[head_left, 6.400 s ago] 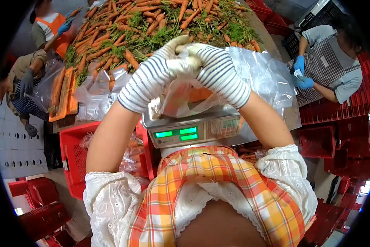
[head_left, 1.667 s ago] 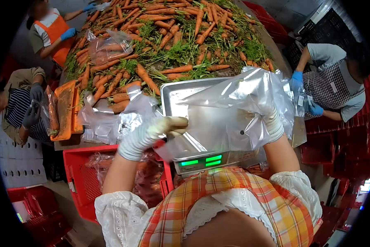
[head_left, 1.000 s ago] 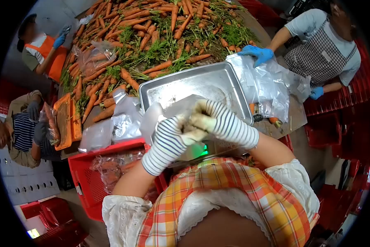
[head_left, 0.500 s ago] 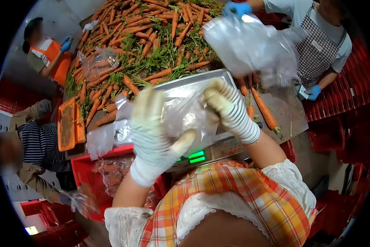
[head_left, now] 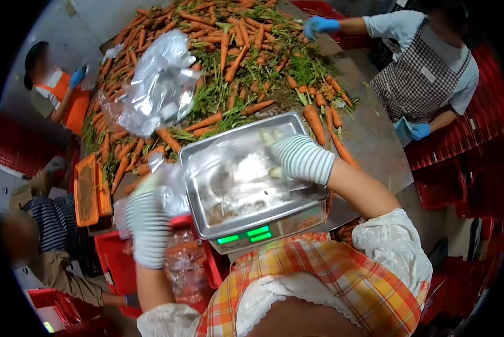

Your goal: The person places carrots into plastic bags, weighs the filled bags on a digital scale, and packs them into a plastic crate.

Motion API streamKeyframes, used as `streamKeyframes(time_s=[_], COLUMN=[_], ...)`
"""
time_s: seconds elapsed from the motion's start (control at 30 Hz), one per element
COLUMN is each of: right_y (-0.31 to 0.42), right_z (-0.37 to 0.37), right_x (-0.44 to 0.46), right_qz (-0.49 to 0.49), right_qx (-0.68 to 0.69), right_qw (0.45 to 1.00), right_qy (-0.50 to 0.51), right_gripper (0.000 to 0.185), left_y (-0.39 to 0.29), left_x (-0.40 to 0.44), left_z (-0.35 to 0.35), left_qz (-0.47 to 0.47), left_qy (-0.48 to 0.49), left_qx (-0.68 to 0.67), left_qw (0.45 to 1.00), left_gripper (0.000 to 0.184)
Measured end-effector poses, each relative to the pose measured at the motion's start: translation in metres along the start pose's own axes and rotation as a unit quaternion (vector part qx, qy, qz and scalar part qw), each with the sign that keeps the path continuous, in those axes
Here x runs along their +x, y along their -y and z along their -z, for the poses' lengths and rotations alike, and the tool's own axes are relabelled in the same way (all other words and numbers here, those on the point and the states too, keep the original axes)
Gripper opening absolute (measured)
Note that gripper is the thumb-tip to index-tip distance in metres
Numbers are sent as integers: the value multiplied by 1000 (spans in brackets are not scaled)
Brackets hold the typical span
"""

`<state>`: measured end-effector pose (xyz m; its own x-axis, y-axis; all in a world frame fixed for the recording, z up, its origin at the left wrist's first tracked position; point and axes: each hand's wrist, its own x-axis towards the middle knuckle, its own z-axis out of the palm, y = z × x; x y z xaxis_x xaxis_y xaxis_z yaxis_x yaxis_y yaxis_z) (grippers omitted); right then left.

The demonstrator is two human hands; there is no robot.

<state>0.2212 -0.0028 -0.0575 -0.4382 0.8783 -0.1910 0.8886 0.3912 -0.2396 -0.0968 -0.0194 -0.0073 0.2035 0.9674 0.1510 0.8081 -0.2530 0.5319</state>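
Observation:
My right hand (head_left: 299, 159), in a white glove with a striped cuff, is over the metal tray (head_left: 252, 216) of the scale. Its fingers are closed on a thin clear plastic bag (head_left: 221, 154) that trails leftward across the tray. My left hand (head_left: 147, 224), gloved alike, is left of the scale beside other clear plastic bags (head_left: 173, 191). Motion smears its fingers, and I cannot make out their grip. Green digits glow on the scale's display (head_left: 243, 235).
Carrots (head_left: 224, 50) with leafy tops cover the table's far side, a bundle of plastic bags (head_left: 159, 84) on them. An orange tray (head_left: 87, 191) sits left. A red crate (head_left: 114, 253) holds bagged carrots (head_left: 184, 267). Co-workers stand left and right; one stretches out a blue-gloved hand (head_left: 321, 26).
My hands have moved apart, the left one going left and down off the bag. The bundle of bags has left the right co-worker's hand and is now on the carrots at left.

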Motion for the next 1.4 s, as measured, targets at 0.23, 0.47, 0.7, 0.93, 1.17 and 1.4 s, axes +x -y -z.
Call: streamKeyframes(time_s=[0.23, 0.47, 0.7, 0.93, 1.17, 1.4], right_y=[-9, -20, -45, -102, -221, -261], right_z=[-6, -6, -26, -25, -74, -46], right_x=[-9, -15, -15, -14, 0, -102], right_qz=[19, 91, 188, 117, -267, -313], right_qx=[49, 68, 59, 624, 154, 434], right_qw=[995, 987, 977, 772, 951, 832], right_qy=[82, 110, 85, -16, -8, -146], right_gripper=[89, 81, 60, 44, 72, 62], left_y=[-72, -65, -97, -77, -103, -101], left_x=[-6, 76, 57, 40, 44, 49], left_z=[7, -55, 0, 10, -10, -18], left_qz=[-73, -261, 62, 393, 176, 148], left_qy=[-156, 11, -30, -124, 67, 89], left_qx=[-136, 385, -215, -496, -581, -514], left_qw=[976, 885, 974, 764, 792, 840], left_gripper=[84, 58, 41, 52, 51, 59])
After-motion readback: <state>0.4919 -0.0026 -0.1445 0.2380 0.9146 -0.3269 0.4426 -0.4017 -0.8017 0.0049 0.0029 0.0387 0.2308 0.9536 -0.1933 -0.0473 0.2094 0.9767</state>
